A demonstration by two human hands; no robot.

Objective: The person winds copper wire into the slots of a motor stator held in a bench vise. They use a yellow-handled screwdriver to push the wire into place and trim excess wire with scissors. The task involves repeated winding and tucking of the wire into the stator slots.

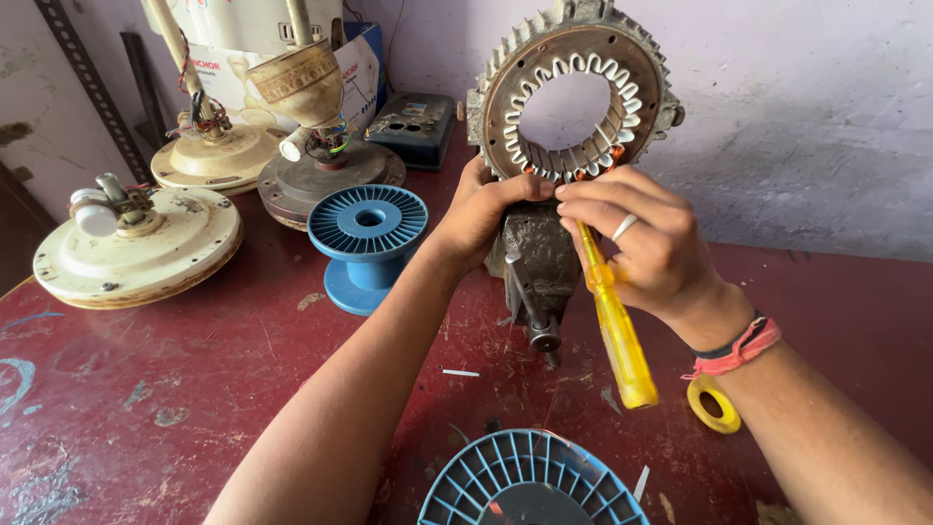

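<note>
Maroon workbench (175, 389), blue spools (367, 233), right hand (637, 238) gripping yellow screwdriver (617, 335), left hand (486, 209) pinching stator (573, 92).

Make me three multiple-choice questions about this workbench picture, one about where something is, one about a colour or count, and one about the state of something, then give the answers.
1. Where does the roll of yellow tape lie?
A. on the table under the right forearm
B. on top of the blue spool
C. inside the metal ring

2. What colour is the screwdriver handle?
A. red
B. yellow
C. black

3. How is the metal motor ring placed?
A. flat on the table
B. upright in the vise
C. hanging on the wall

Answers: 1 A, the tape rests on the red table beside the right wrist. 2 B, the clear yellow handle hangs below the right hand. 3 B, the ring stands on edge above the vise, with the left hand at its lower rim.
</note>
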